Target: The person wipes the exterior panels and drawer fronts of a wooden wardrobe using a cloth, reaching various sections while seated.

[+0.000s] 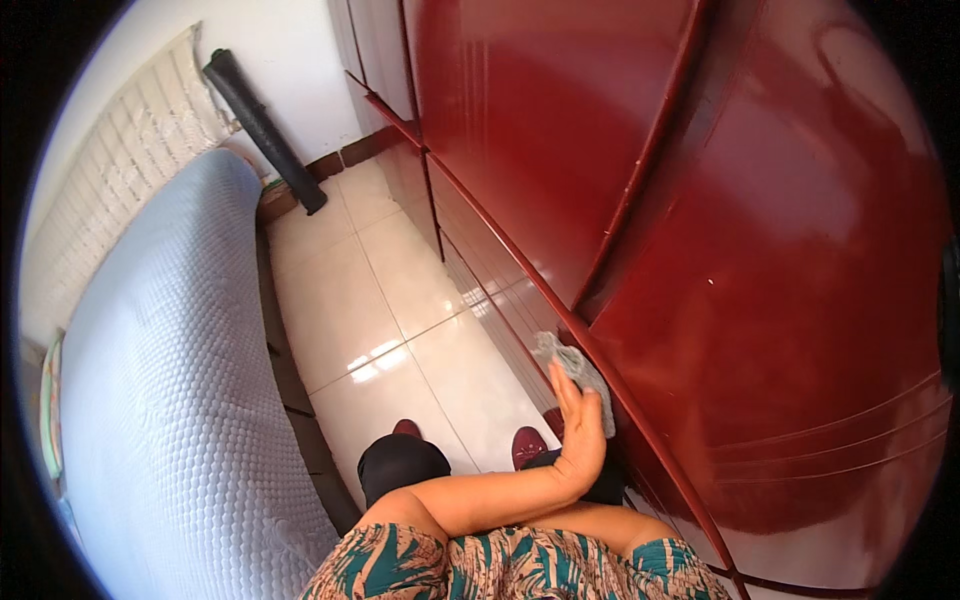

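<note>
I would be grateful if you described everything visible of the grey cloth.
The cloth is pale grey, soft-looking and crumpled, its far end loose and bunched. The left hand partly covers it and seems to press it against the red cabinet, just below a ledge.

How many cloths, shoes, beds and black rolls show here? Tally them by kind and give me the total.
Cloth, under the left hand: 1
Shoes: 2
Bed: 1
Black roll: 1
Total: 5
</note>
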A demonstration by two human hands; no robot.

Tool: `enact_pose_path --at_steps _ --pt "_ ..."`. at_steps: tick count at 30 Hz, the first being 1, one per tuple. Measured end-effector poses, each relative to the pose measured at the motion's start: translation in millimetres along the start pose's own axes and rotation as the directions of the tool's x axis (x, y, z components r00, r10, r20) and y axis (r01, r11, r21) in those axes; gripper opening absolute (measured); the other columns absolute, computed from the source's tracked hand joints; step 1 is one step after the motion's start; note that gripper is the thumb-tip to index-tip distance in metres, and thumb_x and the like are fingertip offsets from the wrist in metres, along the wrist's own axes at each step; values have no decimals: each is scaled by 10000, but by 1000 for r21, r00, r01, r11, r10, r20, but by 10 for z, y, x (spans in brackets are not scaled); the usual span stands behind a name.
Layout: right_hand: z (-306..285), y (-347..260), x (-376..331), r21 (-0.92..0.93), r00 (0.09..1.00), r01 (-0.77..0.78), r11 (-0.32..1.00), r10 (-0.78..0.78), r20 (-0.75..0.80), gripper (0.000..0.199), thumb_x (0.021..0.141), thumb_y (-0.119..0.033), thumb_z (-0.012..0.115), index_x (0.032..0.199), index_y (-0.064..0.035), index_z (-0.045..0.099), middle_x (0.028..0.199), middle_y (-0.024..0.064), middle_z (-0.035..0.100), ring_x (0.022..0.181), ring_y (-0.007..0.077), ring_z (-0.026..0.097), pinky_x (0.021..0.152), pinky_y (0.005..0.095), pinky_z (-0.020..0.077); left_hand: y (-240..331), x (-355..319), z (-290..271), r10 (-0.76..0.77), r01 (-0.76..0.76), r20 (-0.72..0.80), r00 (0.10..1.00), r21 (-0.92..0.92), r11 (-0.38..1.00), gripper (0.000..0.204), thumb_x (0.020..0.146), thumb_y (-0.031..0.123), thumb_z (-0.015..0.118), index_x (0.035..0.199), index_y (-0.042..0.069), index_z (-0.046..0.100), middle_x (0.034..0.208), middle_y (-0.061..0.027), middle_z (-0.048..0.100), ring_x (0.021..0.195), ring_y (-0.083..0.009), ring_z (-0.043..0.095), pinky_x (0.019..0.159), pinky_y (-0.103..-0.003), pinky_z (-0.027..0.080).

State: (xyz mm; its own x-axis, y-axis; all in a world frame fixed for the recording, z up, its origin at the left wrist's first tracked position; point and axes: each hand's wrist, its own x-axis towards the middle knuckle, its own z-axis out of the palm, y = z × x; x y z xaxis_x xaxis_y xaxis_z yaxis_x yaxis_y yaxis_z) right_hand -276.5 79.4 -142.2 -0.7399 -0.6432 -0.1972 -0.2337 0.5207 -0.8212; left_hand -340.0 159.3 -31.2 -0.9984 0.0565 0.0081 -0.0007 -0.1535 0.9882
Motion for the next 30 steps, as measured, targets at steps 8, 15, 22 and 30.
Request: enact_pose_path --at_steps 8,15,22,30 --pt "-438 -438 -123 -99 975 5 995 18 221 430 935 -272 360 1299 -60 448 1327 190 459 1233 311 435 1008 394 334 -37 726 -129 -19 21 -188 982 5 1000 599 968 282 261 1453 2 47 1520 -196 14 1414 -299 -14 1136 -363 9" --pt "-250 -30 -1 -401 927 193 895 -33 373 286 869 -230 439 997 -16 579 865 173 604 760 350 636 564 477 476 105 2334 -695 -18 -38 -284 959 -191 981 620 964 385 304 1469 85 108 1520 -114 147 1387 -258 170 1110 -353 182" --pt "-304 12 -70 -383 967 213 899 -138 213 247 852 -226 488 1033 -67 544 807 116 565 645 289 614 482 440 437 229 3318 -1326 45 -80 -161 986 -221 972 593 937 397 307 1464 154 183 1461 -96 293 1337 -239 275 1082 -355 237" --pt "-360 -125 43 -367 946 146 918 -22 322 283 869 -245 462 1066 -65 558 842 146 583 712 315 631 508 445 471 -710 3406 -1601 -128 39 -242 962 -343 939 592 939 465 314 1442 159 251 1425 -86 350 1283 -248 354 1042 -378 299"
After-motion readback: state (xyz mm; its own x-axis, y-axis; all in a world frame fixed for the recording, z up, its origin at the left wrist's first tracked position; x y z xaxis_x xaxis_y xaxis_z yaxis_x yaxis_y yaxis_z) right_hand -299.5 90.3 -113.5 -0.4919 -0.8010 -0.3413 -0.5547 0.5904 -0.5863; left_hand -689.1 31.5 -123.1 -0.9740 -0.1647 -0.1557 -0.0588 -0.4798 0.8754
